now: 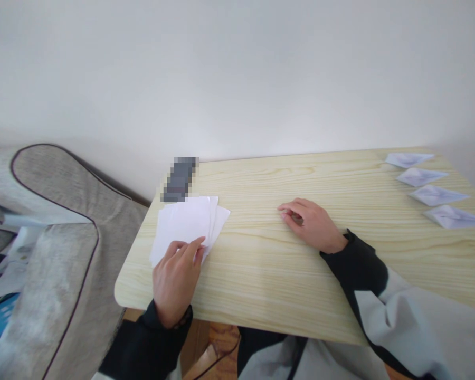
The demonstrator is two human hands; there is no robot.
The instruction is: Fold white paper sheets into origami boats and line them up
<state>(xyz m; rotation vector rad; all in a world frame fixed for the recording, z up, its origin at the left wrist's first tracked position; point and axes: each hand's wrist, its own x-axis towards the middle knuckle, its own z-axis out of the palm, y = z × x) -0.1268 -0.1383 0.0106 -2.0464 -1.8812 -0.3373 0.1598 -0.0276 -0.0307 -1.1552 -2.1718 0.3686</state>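
A fanned stack of white paper sheets (184, 221) lies on the left part of the table. My left hand (177, 277) is over its lower right edge, thumb and forefinger pinched at the edge of a sheet. Around the middle of the tabletop rests my right hand (311, 224), its fingers loosely curled and the tips close to the thumb, with nothing visible in them. Several folded white paper boats (457, 216) stand in a column at the far right, apart from both hands.
A dark, pixelated flat object (180, 179) lies behind the paper stack. The light wooden table (253, 285) backs onto a white wall (261, 79). A grey sofa (114, 237) stands close at the left, with a blue item (0, 319) on it.
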